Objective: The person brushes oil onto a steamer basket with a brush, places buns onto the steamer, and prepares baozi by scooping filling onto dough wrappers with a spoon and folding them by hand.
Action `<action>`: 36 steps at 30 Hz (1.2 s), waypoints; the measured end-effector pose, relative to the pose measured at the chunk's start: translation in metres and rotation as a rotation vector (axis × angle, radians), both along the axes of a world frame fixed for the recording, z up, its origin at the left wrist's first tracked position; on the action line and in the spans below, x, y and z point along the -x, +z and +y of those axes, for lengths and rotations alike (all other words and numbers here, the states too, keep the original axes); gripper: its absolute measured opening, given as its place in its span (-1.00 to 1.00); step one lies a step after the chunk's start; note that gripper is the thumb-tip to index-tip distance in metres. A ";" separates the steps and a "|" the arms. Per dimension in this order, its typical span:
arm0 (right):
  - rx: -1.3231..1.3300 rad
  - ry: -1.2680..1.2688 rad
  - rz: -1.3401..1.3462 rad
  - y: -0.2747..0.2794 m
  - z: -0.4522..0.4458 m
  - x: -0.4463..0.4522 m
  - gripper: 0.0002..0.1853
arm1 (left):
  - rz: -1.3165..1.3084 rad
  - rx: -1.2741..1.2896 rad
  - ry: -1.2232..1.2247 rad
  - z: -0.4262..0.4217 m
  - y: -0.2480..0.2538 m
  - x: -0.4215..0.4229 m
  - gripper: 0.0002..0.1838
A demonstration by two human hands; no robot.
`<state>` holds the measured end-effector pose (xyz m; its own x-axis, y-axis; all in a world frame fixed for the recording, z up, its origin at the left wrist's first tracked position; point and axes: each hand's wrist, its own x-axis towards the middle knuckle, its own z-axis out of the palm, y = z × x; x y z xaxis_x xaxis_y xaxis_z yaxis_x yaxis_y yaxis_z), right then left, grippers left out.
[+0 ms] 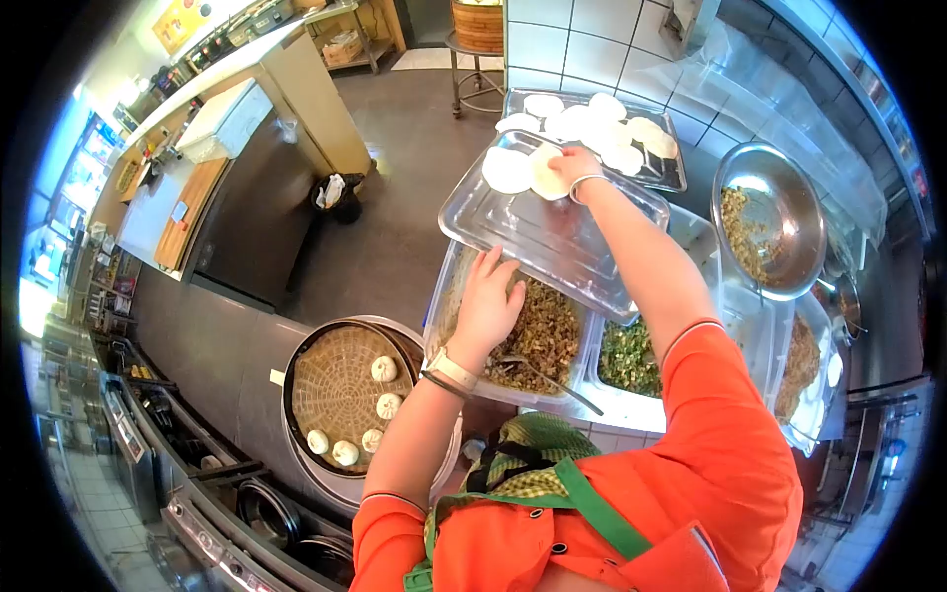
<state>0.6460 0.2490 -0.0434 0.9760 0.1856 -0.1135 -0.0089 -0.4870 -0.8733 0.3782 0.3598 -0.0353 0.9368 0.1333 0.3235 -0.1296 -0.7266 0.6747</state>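
Observation:
My right hand (pixel 574 170) is closed on a round dough wrapper (pixel 546 174) on the metal tray (pixel 562 237). Beside it on the tray lies another wrapper (pixel 507 171). My left hand (pixel 488 296) has its fingers apart at the tray's near edge, above a plastic tub of brown filling (pixel 547 326). A spoon (pixel 557 380) rests in that filling. Right of it is a tub of green filling (pixel 629 357). Several wrappers (pixel 577 123) lie on a second tray behind. Several pleated buns (pixel 389 406) sit on a round steamer mat (pixel 340 385) at the left.
A steel bowl (pixel 787 222) with some filling stands at the right, near a tub of reddish-brown filling (pixel 797 370). Behind the rear tray rises a tiled wall (pixel 597 49). A counter (pixel 192 212) and a bin (pixel 340 202) stand across the floor.

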 end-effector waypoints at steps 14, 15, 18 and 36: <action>0.290 0.800 -0.474 0.081 -0.060 0.259 -0.80 | -0.032 2.107 -0.260 0.040 0.007 0.057 -0.60; 0.514 0.815 -0.408 0.070 -0.066 0.270 -0.83 | -0.128 2.080 -0.340 0.050 -0.001 0.067 -0.57; 0.803 0.904 -0.263 0.052 -0.072 0.285 -0.81 | -0.178 2.081 -0.231 0.070 0.000 0.086 -0.58; 0.953 1.017 -0.003 0.048 -0.048 0.281 -0.74 | -0.122 2.238 -0.189 0.060 -0.038 0.135 -0.63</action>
